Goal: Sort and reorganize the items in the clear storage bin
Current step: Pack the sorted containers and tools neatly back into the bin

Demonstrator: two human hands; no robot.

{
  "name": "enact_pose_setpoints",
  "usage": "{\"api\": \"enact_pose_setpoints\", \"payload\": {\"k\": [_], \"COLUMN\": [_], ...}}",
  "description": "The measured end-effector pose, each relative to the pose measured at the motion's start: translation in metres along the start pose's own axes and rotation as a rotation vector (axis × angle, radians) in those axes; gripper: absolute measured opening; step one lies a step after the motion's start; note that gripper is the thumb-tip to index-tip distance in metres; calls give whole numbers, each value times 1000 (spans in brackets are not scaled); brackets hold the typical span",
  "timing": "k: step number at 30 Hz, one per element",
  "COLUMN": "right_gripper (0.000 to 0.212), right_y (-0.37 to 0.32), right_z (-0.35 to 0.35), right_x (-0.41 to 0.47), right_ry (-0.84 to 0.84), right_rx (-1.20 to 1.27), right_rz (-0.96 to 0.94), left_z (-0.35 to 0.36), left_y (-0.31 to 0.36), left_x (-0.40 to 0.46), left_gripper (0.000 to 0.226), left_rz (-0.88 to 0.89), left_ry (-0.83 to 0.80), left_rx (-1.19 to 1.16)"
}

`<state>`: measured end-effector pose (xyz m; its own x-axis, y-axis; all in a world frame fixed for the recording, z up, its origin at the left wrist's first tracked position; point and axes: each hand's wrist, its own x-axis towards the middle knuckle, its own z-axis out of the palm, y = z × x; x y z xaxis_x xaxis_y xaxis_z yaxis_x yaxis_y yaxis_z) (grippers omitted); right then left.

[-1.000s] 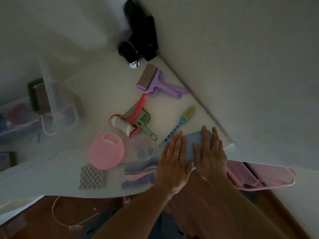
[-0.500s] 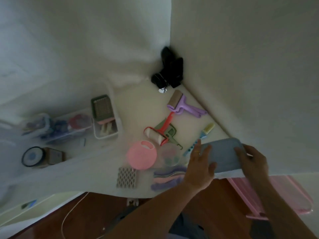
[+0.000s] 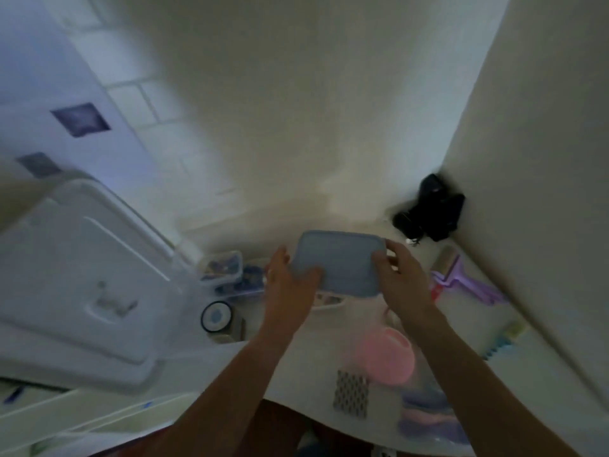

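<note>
A flat grey-blue rectangular lid (image 3: 339, 262) hangs in the air above the white table, held from both ends. My left hand (image 3: 290, 278) grips its left edge with the thumb on top. My right hand (image 3: 400, 275) grips its right edge. Below and left of the lid lies the clear storage bin (image 3: 184, 291), with a small clear box of dark items (image 3: 222, 267) and a round black-rimmed tin (image 3: 216, 316) inside. The view is blurred by motion.
A large white bin lid (image 3: 75, 278) stands at the left. On the table (image 3: 296, 384) lie a pink round container (image 3: 389, 356), a grey mesh pad (image 3: 351, 394), stacked purple and pink pieces (image 3: 428, 417), a purple lint roller (image 3: 461, 278) and a blue brush (image 3: 504, 338). Black gear (image 3: 431, 212) fills the corner.
Both hands have lifted the grey-blue lid off the table's right edge and carried it left and away, over the bin. The camera has swung left, bringing the white bin lid into view.
</note>
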<state>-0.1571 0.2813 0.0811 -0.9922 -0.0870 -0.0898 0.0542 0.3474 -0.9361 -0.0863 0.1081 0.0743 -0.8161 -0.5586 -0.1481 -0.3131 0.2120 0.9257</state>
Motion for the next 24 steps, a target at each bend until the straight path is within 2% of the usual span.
{"api": "enact_pose_setpoints", "payload": {"k": [2, 4, 5, 6, 8, 10, 15, 19, 24], "right_gripper": [41, 25, 12, 9, 14, 10, 30, 62, 43], "right_y": [0, 5, 8, 12, 19, 25, 18, 21, 36], "right_z": [39, 71, 84, 96, 115, 132, 176, 210, 229], "right_x": [-3, -8, -12, -15, -19, -20, -17, 5, 25], "right_ry": [-99, -150, -153, -145, -101, -75, -115, -3, 39], "right_rx": [94, 156, 168, 173, 187, 247, 286, 226, 280], "right_rz": [139, 243, 266, 289, 345, 394, 420, 388, 490], "left_z": [-28, -49, -58, -63, -71, -74, -69, -63, -56], "left_y": [-18, -30, -37, -47, -61, -73, -81, -86, -105], "left_x": [6, 3, 1, 3, 8, 19, 60, 88, 112], "left_gripper": [44, 34, 31, 30, 32, 35, 41, 42, 41], "left_rz": [-256, -465, -505, -527, -570, -627, -657, -685, -743], "left_ry": [-9, -91, -119, -132, -126, -67, 58, 52, 48], "left_rx": [-285, -573, -653, -710, -785, -836, -825, -793, -734]}}
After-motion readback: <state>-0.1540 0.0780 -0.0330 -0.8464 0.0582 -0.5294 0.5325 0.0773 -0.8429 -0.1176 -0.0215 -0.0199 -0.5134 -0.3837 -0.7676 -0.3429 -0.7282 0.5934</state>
